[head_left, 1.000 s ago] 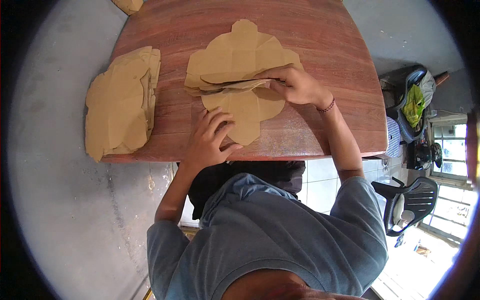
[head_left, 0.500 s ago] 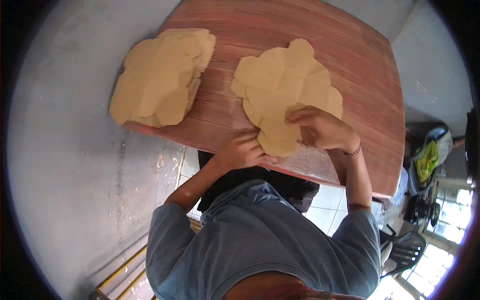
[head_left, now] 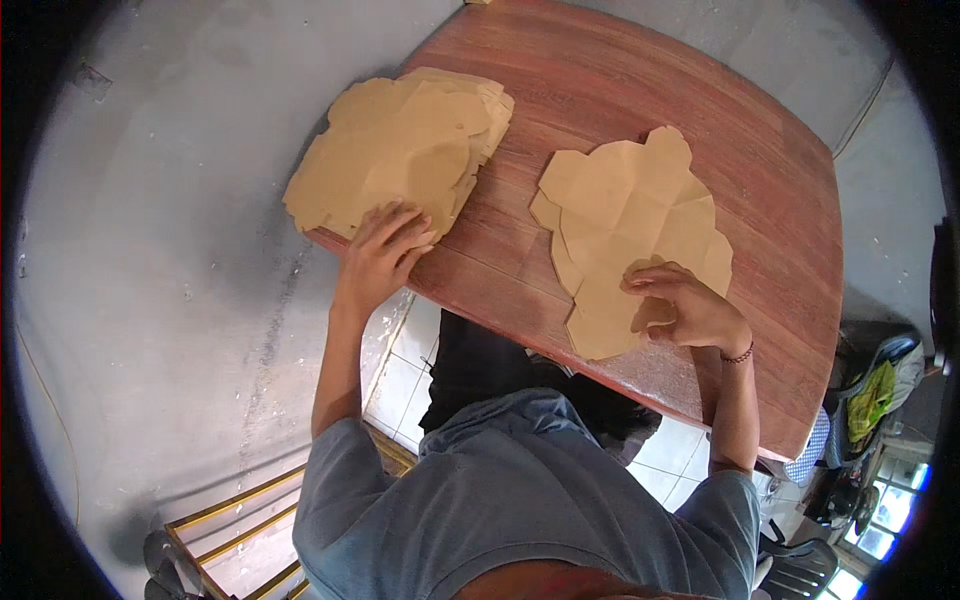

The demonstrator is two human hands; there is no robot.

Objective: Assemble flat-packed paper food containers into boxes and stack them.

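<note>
A stack of tan die-cut paper sheets (head_left: 400,150) lies at the left end of the reddish wooden table (head_left: 640,90), overhanging its edge. My left hand (head_left: 385,255) rests flat on the stack's near corner, fingers spread. To the right, another flat tan sheet (head_left: 630,215) with creased panels and scalloped flaps lies on the table. My right hand (head_left: 685,305) presses on that sheet's near part, fingers curled over the paper. Whether a second sheet lies under it is not clear.
A grey wall runs along the left side. Below the table edge are white floor tiles and a yellow metal frame (head_left: 240,520). At the lower right stand a dark plastic chair (head_left: 800,565) and a green bag (head_left: 870,400).
My left hand has left the right sheet and moved left onto the stack. The right hand has stayed on the right sheet, which now lies flat. The view has swung right.
</note>
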